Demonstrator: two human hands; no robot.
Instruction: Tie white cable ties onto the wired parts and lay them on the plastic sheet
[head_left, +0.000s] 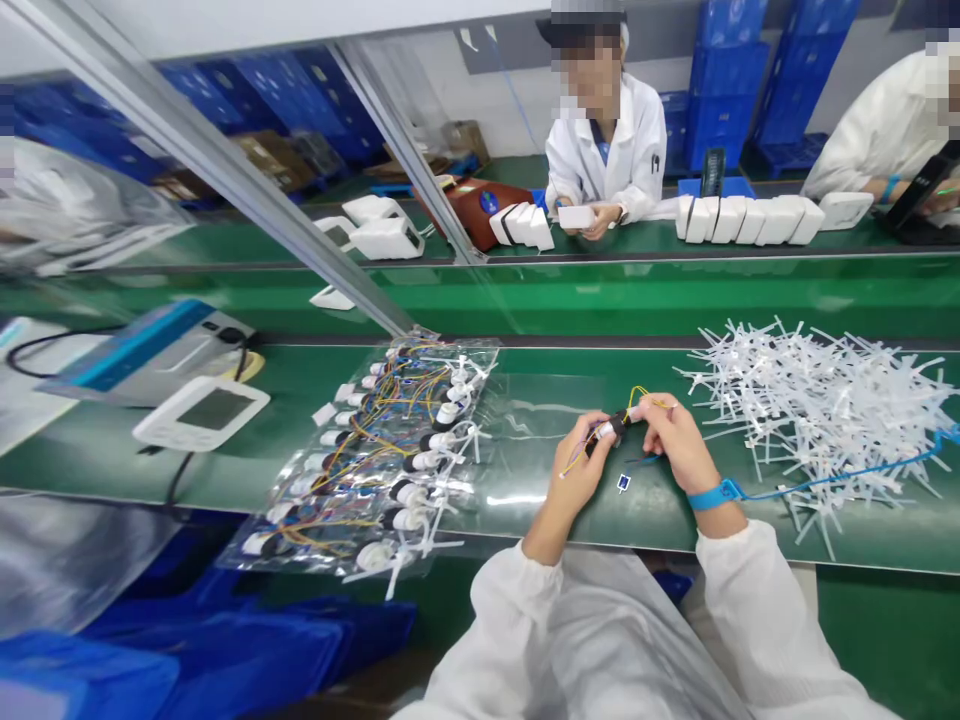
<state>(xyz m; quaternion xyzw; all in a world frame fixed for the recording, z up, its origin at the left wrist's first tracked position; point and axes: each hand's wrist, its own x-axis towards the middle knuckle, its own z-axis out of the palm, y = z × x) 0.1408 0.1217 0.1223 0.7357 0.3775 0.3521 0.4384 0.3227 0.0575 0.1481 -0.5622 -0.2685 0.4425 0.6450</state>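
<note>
A small black-and-white cylindrical part with thin wires (pixel 618 422), perhaps a mini motor or pump, is held over the green bench. My left hand (pixel 577 465) is closed round its lower left end, where yellow and purple wires hang out. At the other end, the fingers of my right hand (pixel 679 445) pinch it near a looping yellow wire; their exact grip is partly hidden. Below my hands lies a small blue-and-white piece (pixel 623 483), with a dark wire close by. Many similar wired cylinders (pixel 409 462) lie in rows on clear plastic to the left.
A heap of white plastic strips (pixel 840 400) lies to the right, crossed by the blue cord of my wrist strap (pixel 716 494). A white display unit (pixel 202 412) and a grey-blue device (pixel 161 345) stand left. Co-workers sit across the bench behind white units (pixel 746 219).
</note>
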